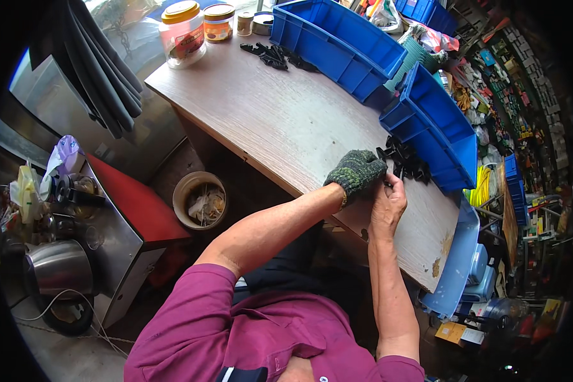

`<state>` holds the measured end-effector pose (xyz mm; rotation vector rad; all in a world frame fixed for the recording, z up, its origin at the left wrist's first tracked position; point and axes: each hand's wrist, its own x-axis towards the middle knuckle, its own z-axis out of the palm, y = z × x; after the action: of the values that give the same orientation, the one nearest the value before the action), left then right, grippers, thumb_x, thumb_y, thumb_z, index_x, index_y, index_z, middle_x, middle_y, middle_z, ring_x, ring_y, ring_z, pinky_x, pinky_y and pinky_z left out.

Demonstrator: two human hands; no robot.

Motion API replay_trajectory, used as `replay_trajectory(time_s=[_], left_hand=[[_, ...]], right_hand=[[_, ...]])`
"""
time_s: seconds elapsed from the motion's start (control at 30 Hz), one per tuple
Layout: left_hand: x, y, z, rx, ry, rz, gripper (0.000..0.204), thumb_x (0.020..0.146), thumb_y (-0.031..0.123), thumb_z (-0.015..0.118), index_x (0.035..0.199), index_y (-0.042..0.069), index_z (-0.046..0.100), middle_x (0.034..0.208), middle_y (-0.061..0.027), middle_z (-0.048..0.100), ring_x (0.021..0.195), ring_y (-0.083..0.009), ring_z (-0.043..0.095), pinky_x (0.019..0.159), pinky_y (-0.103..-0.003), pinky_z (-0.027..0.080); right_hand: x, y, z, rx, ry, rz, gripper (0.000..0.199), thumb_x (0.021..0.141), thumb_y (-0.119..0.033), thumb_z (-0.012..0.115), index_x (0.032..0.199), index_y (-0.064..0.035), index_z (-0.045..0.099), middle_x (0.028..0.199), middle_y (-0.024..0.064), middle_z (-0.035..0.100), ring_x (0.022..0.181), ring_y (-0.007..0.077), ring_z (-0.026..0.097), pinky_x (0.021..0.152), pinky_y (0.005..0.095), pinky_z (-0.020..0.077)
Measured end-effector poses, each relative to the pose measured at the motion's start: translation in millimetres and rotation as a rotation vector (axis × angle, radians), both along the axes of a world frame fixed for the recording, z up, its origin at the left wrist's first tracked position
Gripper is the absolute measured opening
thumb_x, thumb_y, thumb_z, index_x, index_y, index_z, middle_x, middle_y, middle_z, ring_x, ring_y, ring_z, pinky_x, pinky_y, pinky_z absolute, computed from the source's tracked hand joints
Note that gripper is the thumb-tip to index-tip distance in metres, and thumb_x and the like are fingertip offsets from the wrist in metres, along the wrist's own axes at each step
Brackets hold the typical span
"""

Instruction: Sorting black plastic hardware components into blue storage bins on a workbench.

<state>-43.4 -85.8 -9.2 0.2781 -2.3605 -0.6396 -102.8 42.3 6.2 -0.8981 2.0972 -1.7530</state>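
Note:
My left hand [358, 172], in a dark green-flecked knit glove, is closed over the wooden table near its front edge. What it holds, if anything, is hidden under the glove. My bare right hand [388, 207] meets it from the right, thumb and fingers pinched together. A small black part [388, 184] shows at the right fingertips; its exact kind is too small to make out. Just beyond both hands lies a pile of black parts [409, 163], against the near blue bin.
On the table [267, 108] stand a near blue bin [436, 130], a far blue bin [337, 48], more black pieces [270, 56] and a lidded clear jar [183, 38]. A waste bucket [200, 200] sits below left, beside a cabinet with a kettle [60, 267]. Crowded shelves line the right.

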Motion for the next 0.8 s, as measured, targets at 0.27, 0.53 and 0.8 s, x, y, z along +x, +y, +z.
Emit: replay_trajectory(time_s=[0.27, 0.53, 0.8], left_hand=[[8.4, 11.0, 21.9, 1.179, 0.074, -0.167, 0.02, 0.092, 0.02, 0.056, 0.09, 0.004, 0.068, 0.07, -0.0077, 0.063, 0.056, -0.0157, 0.059, 0.052, -0.031, 0.049], [63.1, -63.8, 25.5, 0.121, 0.075, 0.374, 0.038, 0.091, 0.034, 0.065, 0.12, 0.01, 0.066, 0.117, -0.0148, 0.068, 0.112, -0.0317, 0.062, 0.1, -0.043, 0.047], [115.3, -249.5, 41.1, -0.328, -0.139, 0.861, 0.05, 0.089, 0.053, 0.061, 0.119, 0.012, 0.063, 0.118, -0.0156, 0.065, 0.117, -0.0395, 0.053, 0.1, -0.049, 0.043]], right_hand=[[0.9, 5.9, -2.2, -0.068, 0.214, -0.033, 0.029, 0.102, -0.027, 0.057, 0.092, -0.0003, 0.059, 0.073, -0.0011, 0.055, 0.068, 0.0061, 0.046, 0.06, 0.0235, 0.0372], [16.9, 3.1, 13.3, -0.179, -0.343, -0.105, 0.029, 0.099, -0.034, 0.049, 0.083, -0.0103, 0.05, 0.052, -0.0033, 0.032, 0.046, 0.0111, 0.036, 0.055, 0.0348, 0.0482], [15.0, -0.4, 11.1, -0.194, -0.369, -0.107, 0.032, 0.098, -0.037, 0.05, 0.08, -0.0107, 0.047, 0.05, -0.0032, 0.034, 0.045, 0.0116, 0.038, 0.051, 0.0348, 0.0497]])
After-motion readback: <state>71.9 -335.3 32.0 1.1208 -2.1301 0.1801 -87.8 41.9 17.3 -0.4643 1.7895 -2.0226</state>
